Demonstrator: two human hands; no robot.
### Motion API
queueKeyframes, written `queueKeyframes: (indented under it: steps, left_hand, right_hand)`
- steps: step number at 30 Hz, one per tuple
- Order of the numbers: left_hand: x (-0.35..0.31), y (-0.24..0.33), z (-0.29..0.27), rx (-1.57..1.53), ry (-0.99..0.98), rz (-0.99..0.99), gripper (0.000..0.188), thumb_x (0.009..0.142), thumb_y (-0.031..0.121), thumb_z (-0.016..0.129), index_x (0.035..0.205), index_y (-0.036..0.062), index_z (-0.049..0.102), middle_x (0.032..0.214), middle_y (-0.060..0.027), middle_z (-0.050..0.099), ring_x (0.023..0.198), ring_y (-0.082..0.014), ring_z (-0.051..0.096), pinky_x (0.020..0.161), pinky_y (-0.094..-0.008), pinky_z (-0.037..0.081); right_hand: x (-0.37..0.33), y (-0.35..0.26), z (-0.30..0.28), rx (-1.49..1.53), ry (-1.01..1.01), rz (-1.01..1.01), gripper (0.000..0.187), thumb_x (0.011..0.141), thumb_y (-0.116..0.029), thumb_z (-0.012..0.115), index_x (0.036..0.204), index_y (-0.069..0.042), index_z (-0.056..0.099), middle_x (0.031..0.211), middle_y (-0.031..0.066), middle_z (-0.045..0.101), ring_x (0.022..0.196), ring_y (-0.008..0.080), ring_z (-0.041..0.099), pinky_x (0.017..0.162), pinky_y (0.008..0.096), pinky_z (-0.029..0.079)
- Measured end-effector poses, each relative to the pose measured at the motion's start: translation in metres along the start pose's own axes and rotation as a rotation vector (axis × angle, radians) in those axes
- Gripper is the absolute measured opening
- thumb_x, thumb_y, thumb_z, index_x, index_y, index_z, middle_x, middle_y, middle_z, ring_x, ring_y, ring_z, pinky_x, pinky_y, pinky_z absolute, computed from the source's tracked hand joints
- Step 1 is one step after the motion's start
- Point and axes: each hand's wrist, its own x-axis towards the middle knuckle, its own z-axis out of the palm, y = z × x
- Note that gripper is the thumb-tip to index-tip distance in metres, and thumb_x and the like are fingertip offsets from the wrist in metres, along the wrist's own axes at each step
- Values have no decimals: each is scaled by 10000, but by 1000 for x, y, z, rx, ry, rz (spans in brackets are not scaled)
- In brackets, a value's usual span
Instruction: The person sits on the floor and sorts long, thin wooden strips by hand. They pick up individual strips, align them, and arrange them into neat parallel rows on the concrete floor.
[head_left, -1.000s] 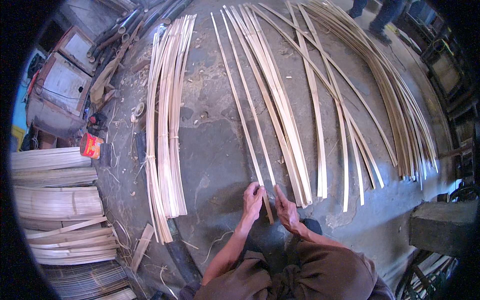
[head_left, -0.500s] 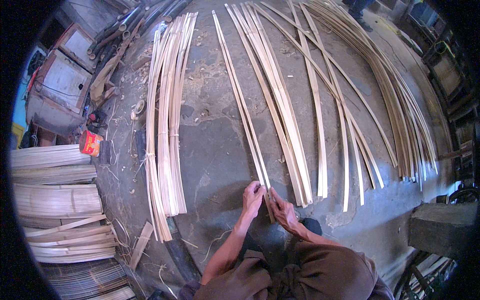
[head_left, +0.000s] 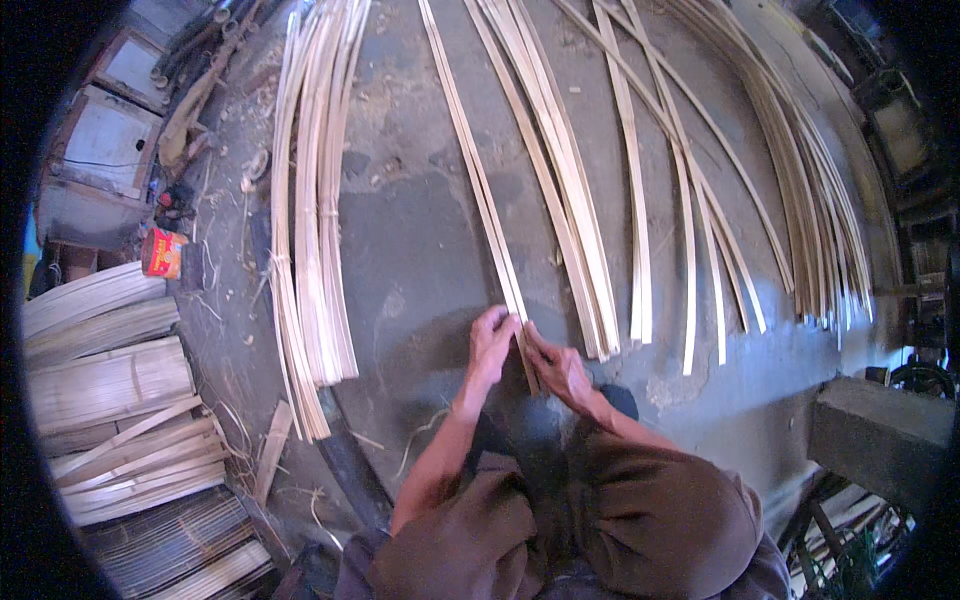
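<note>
A long, narrow bamboo strip [head_left: 478, 185], split lengthwise along much of it, runs from the far floor to my two hands in front of my knees. My left hand [head_left: 490, 348] is closed, thumb and fingers pinching the strip at its left side near the close end. My right hand [head_left: 562, 372] is closed on the same strip just to the right and slightly lower. The short near end pokes out below the fingers. Whether the right hand also holds a small tool is hidden.
Bamboo strip bundles lie left [head_left: 318, 220] and right [head_left: 560, 200] of my hands, with crossed loose strips [head_left: 640, 190] and a long pile [head_left: 800, 200] farther right. Stacked slats [head_left: 120, 380], a red-labelled tin [head_left: 163, 253] and a wood piece [head_left: 272, 450] are at left; a concrete block [head_left: 880, 425] is at right.
The whole view has tilted, so floor, strips and hands all sit higher in the picture. Both hands keep nearly the same grip on the strip.
</note>
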Motion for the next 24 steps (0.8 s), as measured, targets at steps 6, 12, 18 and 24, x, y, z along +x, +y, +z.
queueKeyframes:
  steps: [6,12,18,24]
  left_hand:
    - [-4,8,5,-27,16,-18,209,933,156,628,1066,-4,650,896,-19,657,762,-80,579,614,-256,485]
    - [-4,11,6,51,30,-9,196,921,135,650,1052,-11,645,905,-31,669,783,-88,593,656,-254,482]
    - [0,2,1,51,9,-27,176,900,117,675,1022,-6,644,846,-41,668,734,-83,588,600,-250,461]
    - [-1,14,-5,120,26,-71,158,883,125,677,982,4,655,781,-44,663,683,-86,562,590,-274,452]
  right_hand:
    - [0,6,-1,-5,35,-35,475,975,-259,529,1431,-159,446,1003,310,611,963,293,692,795,399,504]
    - [3,9,-6,-27,-44,-34,469,964,-245,525,1424,-183,460,1027,289,627,966,447,634,809,456,509]
    - [5,12,-13,-91,-65,-142,475,933,-276,581,1391,-176,501,971,209,653,861,399,648,757,467,516]
    - [25,7,-68,-534,607,-234,414,895,-176,624,1288,-72,548,978,198,557,853,375,595,765,469,507]
